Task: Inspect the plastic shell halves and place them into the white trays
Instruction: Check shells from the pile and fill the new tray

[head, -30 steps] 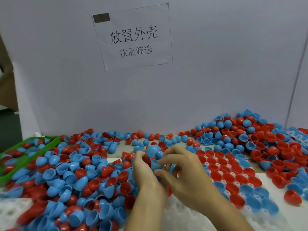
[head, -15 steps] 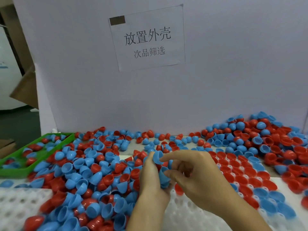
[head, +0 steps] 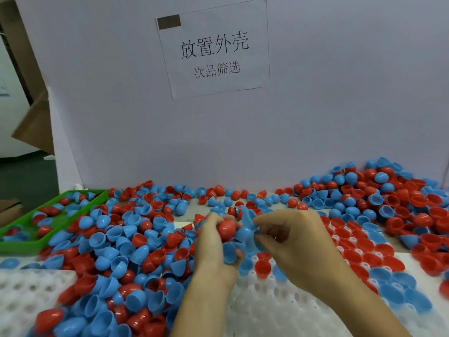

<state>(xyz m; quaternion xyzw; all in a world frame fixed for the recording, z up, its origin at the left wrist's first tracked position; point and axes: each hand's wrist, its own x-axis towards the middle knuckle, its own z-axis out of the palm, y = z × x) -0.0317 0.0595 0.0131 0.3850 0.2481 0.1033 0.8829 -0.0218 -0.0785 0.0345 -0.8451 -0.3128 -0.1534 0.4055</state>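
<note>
Since a second before, a red shell half (head: 226,229) had joined the blue ones in the left hand (head: 213,249), its grip clamped round them, while the right hand (head: 291,242) pinched a blue shell half (head: 247,221) for inspection.

A white paper sign (head: 213,48) taped to the backboard (head: 340,93), upper centre of the frame, reads "放置外壳" above smaller "次品筛选".
</note>
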